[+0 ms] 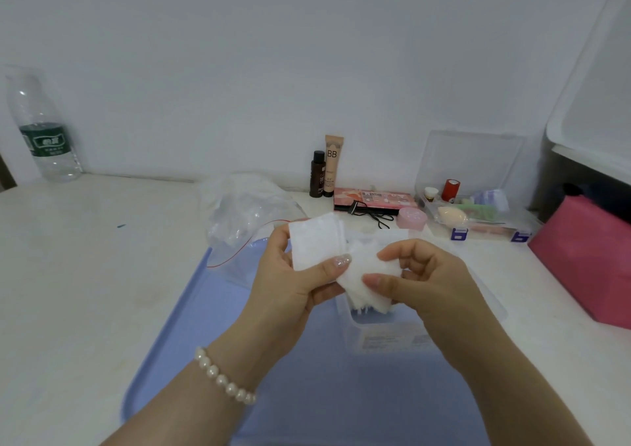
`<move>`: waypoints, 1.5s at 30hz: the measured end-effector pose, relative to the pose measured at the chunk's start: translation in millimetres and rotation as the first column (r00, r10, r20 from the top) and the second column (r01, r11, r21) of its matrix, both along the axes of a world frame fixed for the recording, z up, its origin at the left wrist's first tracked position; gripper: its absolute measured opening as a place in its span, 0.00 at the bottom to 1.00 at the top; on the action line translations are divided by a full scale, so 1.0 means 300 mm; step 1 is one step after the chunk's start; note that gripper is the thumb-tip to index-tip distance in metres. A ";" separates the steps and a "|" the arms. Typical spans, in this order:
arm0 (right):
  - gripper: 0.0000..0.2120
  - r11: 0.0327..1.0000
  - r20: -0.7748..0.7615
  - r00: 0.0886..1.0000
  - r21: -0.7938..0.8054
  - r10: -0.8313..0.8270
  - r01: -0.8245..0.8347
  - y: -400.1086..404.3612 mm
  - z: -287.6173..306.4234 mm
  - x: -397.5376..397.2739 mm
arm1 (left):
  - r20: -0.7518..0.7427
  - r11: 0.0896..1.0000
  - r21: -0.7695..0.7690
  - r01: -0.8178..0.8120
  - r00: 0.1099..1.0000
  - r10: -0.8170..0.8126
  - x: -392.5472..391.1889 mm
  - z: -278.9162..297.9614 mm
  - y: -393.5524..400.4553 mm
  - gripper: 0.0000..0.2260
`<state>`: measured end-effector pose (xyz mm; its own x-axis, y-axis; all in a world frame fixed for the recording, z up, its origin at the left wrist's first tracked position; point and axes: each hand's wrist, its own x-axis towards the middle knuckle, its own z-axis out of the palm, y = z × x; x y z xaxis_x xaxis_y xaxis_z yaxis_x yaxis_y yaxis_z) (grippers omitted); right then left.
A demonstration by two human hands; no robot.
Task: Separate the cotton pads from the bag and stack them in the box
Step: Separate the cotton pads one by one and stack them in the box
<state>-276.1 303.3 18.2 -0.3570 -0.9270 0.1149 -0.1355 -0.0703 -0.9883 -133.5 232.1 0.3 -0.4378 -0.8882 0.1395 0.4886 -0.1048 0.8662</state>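
Between the two hands, above a clear plastic box point(382, 334), white cotton pads are being held. The left hand point(290, 285) is gripping a flat stack of cotton pads point(316, 242), its thumb lying across the front of the stack and its fingers curled behind it, so the stack is standing nearly upright above the thumb. The right hand point(426, 278) is pinching a second, looser bunch of pads point(367, 276) between thumb and forefinger, the remaining fingers curling inward toward the palm; this bunch is hanging just below and to the right of the left thumb tip, touching or overlapping the lower corner of the upright stack. Whether the two bunches are joined cannot be told.

Directly beneath the fingers of both hands, the box is sitting on a pale blue tray point(177, 343), and more white pads are showing inside it just under the right thumb. Beyond the left fingertips, a crumpled clear zip bag point(244, 212) with a red seal line is lying partly on the tray's far edge.

Farther past the fingers, by the wall, a dark small bottle point(317, 174) and a beige tube point(333, 165) marked BB are standing upright side by side, with a pink palette point(375, 198) and a pink round jar point(411, 217) near them. A clear organiser case point(478, 206) holding small cosmetic things is sitting beyond the right hand, a pink pouch point(587, 264) is lying to that hand's right, and a water bottle point(42, 128) is standing well off to the left.
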 end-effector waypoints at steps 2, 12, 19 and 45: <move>0.13 0.999 0.010 1.000 0.036 0.010 -0.010 0.000 -0.001 -0.003 | -0.001 1.000 -0.003 0.005 1.000 -0.005 0.000 -0.001 0.000 0.26; 0.20 0.992 0.035 0.997 0.104 0.071 -0.074 0.007 0.008 -0.011 | -0.004 1.000 -0.029 0.005 1.000 -0.005 0.002 -0.003 -0.001 0.26; 0.11 0.983 -0.110 0.984 0.137 0.140 -0.125 0.028 0.023 0.016 | 0.047 1.000 0.004 -0.027 0.999 0.027 -0.002 -0.005 0.000 0.18; 0.03 0.978 0.117 0.990 -0.181 -0.079 0.100 -0.002 -0.026 0.091 | 0.045 0.995 -0.103 0.006 0.999 -0.001 -0.018 -0.018 0.008 0.15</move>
<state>-248.9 302.6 10.4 -0.4572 -0.8567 0.2388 -0.0427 -0.2471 -0.9681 -139.0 234.6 -5.2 -0.4488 -0.8686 0.2101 0.4490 -0.0159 0.8934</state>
